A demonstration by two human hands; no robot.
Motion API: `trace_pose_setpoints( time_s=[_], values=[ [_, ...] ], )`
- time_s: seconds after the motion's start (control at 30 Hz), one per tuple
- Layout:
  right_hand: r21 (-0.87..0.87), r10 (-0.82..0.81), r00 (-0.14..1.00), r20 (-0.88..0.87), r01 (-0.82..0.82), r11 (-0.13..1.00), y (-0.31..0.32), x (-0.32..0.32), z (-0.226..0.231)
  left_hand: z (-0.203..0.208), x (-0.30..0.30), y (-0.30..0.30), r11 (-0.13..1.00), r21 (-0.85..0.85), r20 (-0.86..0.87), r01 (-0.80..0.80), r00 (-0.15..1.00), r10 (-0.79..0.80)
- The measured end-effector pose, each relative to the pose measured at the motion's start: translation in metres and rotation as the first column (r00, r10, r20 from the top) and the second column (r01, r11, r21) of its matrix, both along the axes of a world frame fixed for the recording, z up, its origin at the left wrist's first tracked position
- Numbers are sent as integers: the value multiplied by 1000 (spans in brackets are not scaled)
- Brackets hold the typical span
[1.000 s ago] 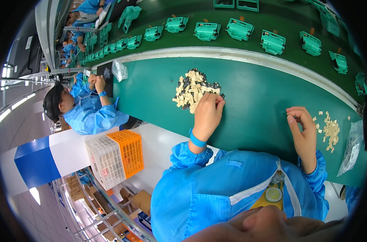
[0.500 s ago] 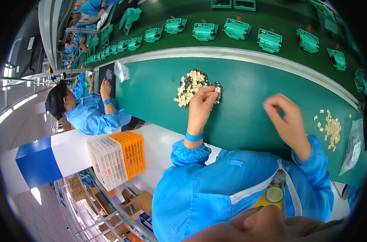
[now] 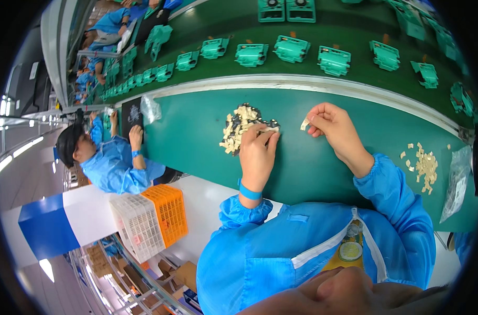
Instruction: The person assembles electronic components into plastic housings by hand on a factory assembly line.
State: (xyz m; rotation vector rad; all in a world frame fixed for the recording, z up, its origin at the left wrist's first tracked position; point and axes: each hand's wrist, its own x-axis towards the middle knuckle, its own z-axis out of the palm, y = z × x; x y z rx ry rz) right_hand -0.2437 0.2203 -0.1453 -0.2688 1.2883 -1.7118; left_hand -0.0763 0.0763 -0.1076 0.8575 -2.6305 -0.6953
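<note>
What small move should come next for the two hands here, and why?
Probably bring the right hand with its cream piece toward the left hand, whose fingers rest on the mixed pile; the two hands are apart.

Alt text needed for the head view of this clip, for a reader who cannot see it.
A person in a blue smock works at a green table: the left hand rests on a pile of small cream and dark parts, while the right hand pinches one cream piece. Green housings line a conveyor beyond, and another cream pile lies at right.
</note>
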Motion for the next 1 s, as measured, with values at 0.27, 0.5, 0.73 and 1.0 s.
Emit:
trace_pose_setpoints(
  time_s=[0.27,0.5,0.73,1.0],
  values=[
    [-143,-205,978,-40,198,970,71,-3,19,28,-66,67,706,688,-147,166,985,-88],
    [-130,-128,989,79,138,982,142,-20,26,39,-111,87,614,587,-143,528,814,-563],
    [-136,-326,923,201,356,924,176,-29,11,24,-135,141,743,-140,-270,654,697,-665],
    [-74,-451,887,99,459,885,199,-21,10,20,-151,166,699,-305,-233,647,661,-713]
  ],
)
